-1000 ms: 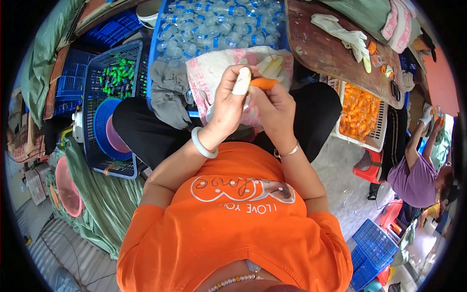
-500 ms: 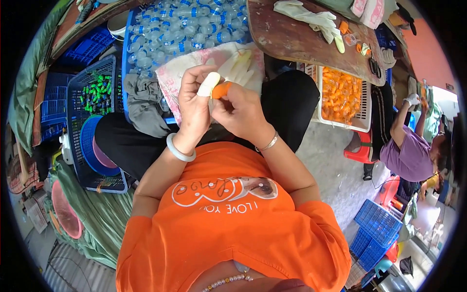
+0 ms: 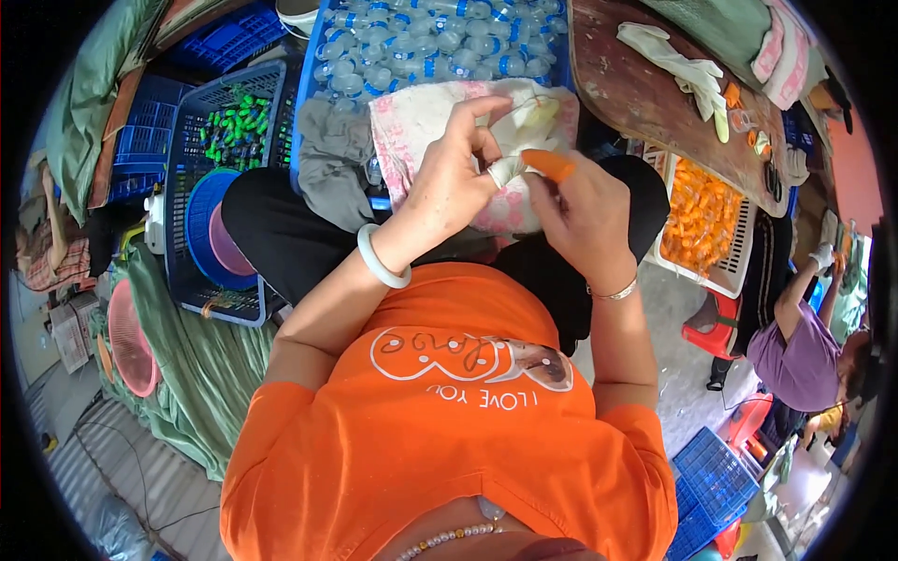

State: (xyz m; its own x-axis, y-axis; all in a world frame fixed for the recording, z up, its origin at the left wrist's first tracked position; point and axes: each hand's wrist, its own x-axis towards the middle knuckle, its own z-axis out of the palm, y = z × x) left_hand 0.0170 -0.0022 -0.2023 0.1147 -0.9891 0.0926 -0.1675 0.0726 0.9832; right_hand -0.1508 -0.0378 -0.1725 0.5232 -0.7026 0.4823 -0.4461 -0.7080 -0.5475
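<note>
While you sit with both hands raised over your lap, a pink basket (image 3: pixel 134 338) stands at the far left. Next comes a blue crate (image 3: pixel 238 307) with green bottles (image 3: pixel 234 129) and a blue basin (image 3: pixel 204 224) inside. Ahead, a blue tub (image 3: pixel 309 84) holds clear bottles with blue bands (image 3: pixel 440 47), a pink-and-white towel (image 3: pixel 398 122) lying at its near end. Above the towel, your left hand (image 3: pixel 444 182) is half open, fingers bent, its thumb wearing a white finger cover (image 3: pixel 507 170). Your right hand (image 3: pixel 594 210) is loosely curled, the orange finger cot (image 3: pixel 547 164) on its index finger close beside that cover (whether either hand pinches anything, you cannot tell here). Farther right are the brown counter (image 3: pixel 645 84), a white basket (image 3: pixel 742 238) of orange pieces (image 3: pixel 697 220), and a person in purple (image 3: pixel 800 346).
</note>
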